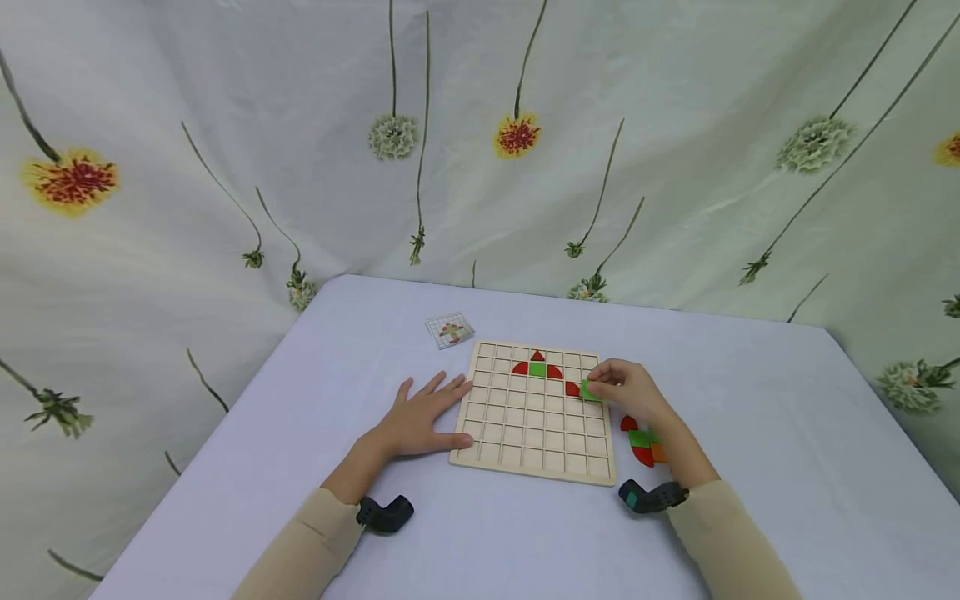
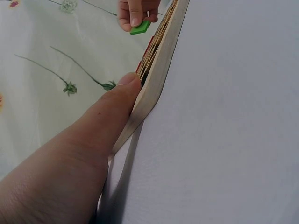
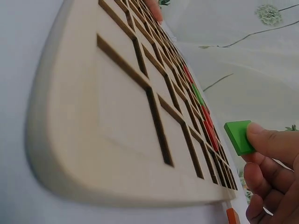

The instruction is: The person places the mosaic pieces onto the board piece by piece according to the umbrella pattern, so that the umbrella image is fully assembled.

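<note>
A wooden grid board [image 1: 532, 417] lies on the table between both hands. My left hand [image 1: 420, 417] is spread flat, its fingertips and thumb touching the board's left edge; in the left wrist view the thumb [image 2: 110, 109] rests on that rim. My right hand [image 1: 633, 390] pinches a green square tile [image 3: 239, 136] between thumb and fingers, just above the board's right side. Close to this tile a red tile [image 1: 572, 388] sits in the grid. Farther up the board, a red triangle [image 1: 537, 356] stands over a green square [image 1: 537, 368], with red curved tiles [image 1: 521, 367] at its sides.
A small pattern card [image 1: 450, 330] with a coloured figure lies beyond the board's upper left corner. Right of the board, partly behind my right forearm, are loose red, green and orange tiles [image 1: 641, 454]. A flower-printed cloth [image 1: 480, 167] hangs behind the white table [image 1: 480, 533].
</note>
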A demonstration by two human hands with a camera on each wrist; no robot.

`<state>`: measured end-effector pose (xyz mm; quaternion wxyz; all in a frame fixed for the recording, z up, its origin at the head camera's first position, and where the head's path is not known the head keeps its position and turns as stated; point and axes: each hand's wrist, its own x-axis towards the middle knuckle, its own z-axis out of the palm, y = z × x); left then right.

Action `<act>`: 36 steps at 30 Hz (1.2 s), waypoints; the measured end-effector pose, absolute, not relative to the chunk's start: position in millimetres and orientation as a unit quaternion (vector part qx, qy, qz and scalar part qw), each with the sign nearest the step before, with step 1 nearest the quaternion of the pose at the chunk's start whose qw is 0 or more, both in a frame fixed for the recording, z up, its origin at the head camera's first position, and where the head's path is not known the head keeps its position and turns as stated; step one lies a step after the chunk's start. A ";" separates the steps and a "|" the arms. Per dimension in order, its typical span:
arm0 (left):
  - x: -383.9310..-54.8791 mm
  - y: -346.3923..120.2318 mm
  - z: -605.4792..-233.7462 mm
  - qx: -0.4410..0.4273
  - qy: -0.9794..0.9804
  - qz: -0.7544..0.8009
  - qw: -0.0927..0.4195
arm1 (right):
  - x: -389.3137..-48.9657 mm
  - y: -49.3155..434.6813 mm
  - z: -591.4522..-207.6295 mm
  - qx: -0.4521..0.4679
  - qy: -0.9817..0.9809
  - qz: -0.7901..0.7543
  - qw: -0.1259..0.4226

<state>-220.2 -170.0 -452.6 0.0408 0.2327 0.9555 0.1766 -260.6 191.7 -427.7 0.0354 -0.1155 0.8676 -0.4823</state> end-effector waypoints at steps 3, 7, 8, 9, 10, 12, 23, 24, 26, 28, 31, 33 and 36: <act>-220.5 -170.3 -453.6 0.232 0.956 0.174 0.041 | -262.5 183.6 -426.9 -0.113 0.865 -0.487 0.041; -221.4 -170.7 -455.0 0.233 0.957 0.171 0.039 | -265.8 174.9 -427.5 -0.129 0.864 -0.486 0.042; -221.5 -170.6 -455.2 0.232 0.957 0.171 0.039 | -266.9 173.1 -427.9 -0.134 0.863 -0.486 0.042; -221.6 -170.6 -455.5 0.233 0.957 0.172 0.038 | -268.1 171.5 -428.5 -0.138 0.863 -0.485 0.043; -221.7 -170.7 -455.6 0.233 0.957 0.171 0.038 | -269.2 169.6 -429.0 -0.139 0.864 -0.482 0.043; -221.7 -170.4 -455.5 0.232 0.957 0.168 0.038 | -271.3 166.1 -430.1 -0.139 0.864 -0.481 0.046; -218.2 -169.6 -448.5 0.236 0.955 0.175 0.036 | -274.8 150.1 -431.6 -0.150 0.877 -0.454 0.036; -218.0 -169.5 -448.2 0.236 0.955 0.175 0.035 | -274.3 148.8 -431.5 -0.149 0.877 -0.455 0.034; -217.9 -169.5 -447.9 0.236 0.955 0.176 0.035 | -273.5 146.7 -432.0 -0.149 0.879 -0.451 0.029; -218.1 -169.5 -448.0 0.235 0.956 0.174 0.036 | -272.2 145.5 -432.0 -0.148 0.883 -0.445 0.024; -218.8 -169.4 -448.7 0.233 0.956 0.172 0.037 | -271.0 144.9 -432.7 -0.145 0.890 -0.432 0.018; -219.0 -169.2 -448.6 0.232 0.957 0.171 0.038 | -270.9 144.9 -433.0 -0.140 0.894 -0.426 0.018; -218.9 -168.8 -448.1 0.231 0.957 0.170 0.040 | -271.7 145.3 -434.1 -0.134 0.899 -0.416 0.021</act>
